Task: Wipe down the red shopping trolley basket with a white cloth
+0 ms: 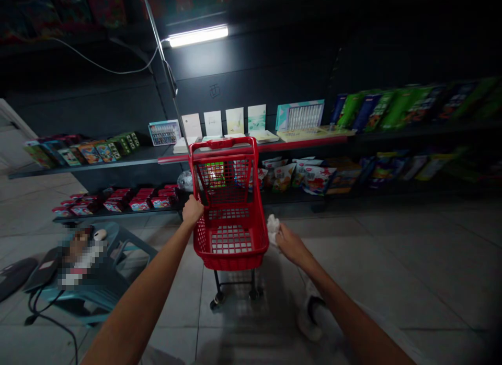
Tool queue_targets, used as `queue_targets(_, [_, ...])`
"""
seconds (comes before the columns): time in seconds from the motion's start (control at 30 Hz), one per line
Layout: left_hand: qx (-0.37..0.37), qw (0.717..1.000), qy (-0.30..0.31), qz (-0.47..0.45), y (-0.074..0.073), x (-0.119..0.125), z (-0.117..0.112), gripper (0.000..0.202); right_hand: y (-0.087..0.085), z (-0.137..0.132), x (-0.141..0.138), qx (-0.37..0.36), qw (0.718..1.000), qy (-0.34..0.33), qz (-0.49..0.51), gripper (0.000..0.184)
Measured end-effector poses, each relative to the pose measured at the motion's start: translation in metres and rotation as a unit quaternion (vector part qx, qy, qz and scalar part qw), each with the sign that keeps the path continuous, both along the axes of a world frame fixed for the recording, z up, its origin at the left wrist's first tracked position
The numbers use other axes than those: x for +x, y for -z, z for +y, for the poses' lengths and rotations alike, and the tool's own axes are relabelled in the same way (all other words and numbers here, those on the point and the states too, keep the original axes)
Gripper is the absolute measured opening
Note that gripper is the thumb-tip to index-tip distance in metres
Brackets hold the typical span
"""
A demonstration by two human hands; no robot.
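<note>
A small red plastic shopping basket on a wheeled black frame (231, 239) stands on the tiled floor in front of me. My left hand (192, 210) is closed around the basket's left rim. My right hand (292, 244) is just to the right of the basket and pinches a crumpled white cloth or tissue (273, 229), which seems to touch the basket's right side. The basket holds nothing that I can see.
Dark shelves (353, 137) with packaged goods and cards run behind the basket. A blue plastic chair (117, 255) with a blurred item and a white computer mouse (100, 234) stands at the left, with black cable on the floor. A pale crumpled item (309, 318) lies below my right arm.
</note>
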State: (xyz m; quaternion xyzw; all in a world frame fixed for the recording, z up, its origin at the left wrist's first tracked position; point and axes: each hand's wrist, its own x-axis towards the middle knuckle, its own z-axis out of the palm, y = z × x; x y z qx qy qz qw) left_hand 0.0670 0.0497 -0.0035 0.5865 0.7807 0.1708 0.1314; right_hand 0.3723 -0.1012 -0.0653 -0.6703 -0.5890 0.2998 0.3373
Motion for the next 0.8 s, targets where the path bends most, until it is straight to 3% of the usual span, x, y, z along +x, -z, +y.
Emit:
queue_targets(0.07, [0.001, 1.000, 0.000, 0.010, -0.001, 0.002, -0.004, 0.033, -0.015, -0.002, 0.007, 0.117, 0.989, 0.087, -0.012, 0.032])
queue_targets(0.13, [-0.001, 1.000, -0.001, 0.026, -0.002, 0.004, -0.008, 0.035, -0.027, -0.005, 0.008, 0.215, 0.969, 0.123, -0.003, 0.037])
queue_targets(0.2, [-0.012, 0.999, -0.004, 0.040, -0.004, 0.005, -0.009, 0.039, -0.034, -0.009, 0.002, 0.286, 0.953, 0.095, -0.016, 0.041])
queue_targets(0.3, [-0.046, 0.999, -0.005, 0.023, -0.007, 0.003, -0.003, 0.047, -0.038, -0.014, -0.013, 0.337, 0.934, -0.051, -0.104, 0.039])
queue_targets(0.37, [-0.051, 0.999, -0.009, -0.002, -0.012, 0.002, 0.006, 0.053, -0.040, -0.018, -0.022, 0.320, 0.919, -0.138, -0.185, 0.039])
queue_targets(0.43, [-0.027, 0.999, -0.010, -0.026, -0.018, 0.002, 0.020, 0.059, -0.042, -0.022, -0.028, 0.281, 0.909, -0.178, -0.250, 0.040])
queue_targets(0.63, [0.013, 0.992, -0.040, -0.117, -0.037, 0.008, 0.069, 0.066, -0.050, -0.038, -0.037, 0.201, 0.911, -0.178, -0.312, 0.017])
queue_targets(0.8, [0.060, 0.992, -0.065, -0.092, -0.032, 0.011, 0.080, 0.063, -0.047, -0.043, -0.040, 0.180, 0.919, -0.150, -0.318, 0.015])
